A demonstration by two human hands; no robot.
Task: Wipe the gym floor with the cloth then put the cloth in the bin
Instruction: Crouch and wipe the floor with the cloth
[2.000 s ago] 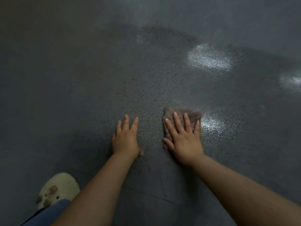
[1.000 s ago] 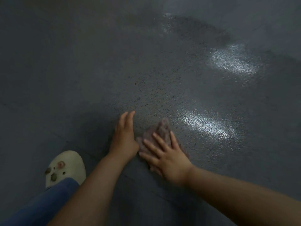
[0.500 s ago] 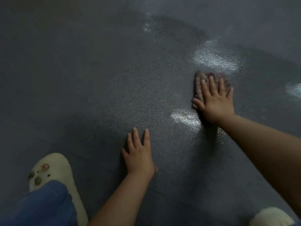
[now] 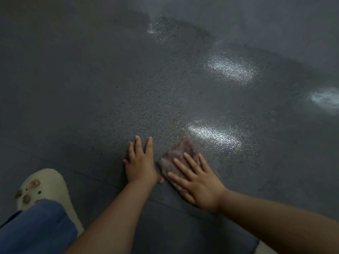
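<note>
The right hand, which half a second ago was reaching far out by the upper glare patch, has swept back close to the body, its straight spread fingers pressing the small brownish-pink crumpled cloth flat onto the dark grey speckled gym floor. The left hand stays planted flat just beside it, fingers straight, holding nothing. This looks like mid-wipe, with more strokes likely before binning; no bin is visible. The room is dim, with damp sheen and light reflections ahead; a cream slipper and blue trouser leg sit lower left.

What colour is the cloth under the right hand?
The cloth looks dull pinkish brown in the head view, the only view; the light is dim.
</note>
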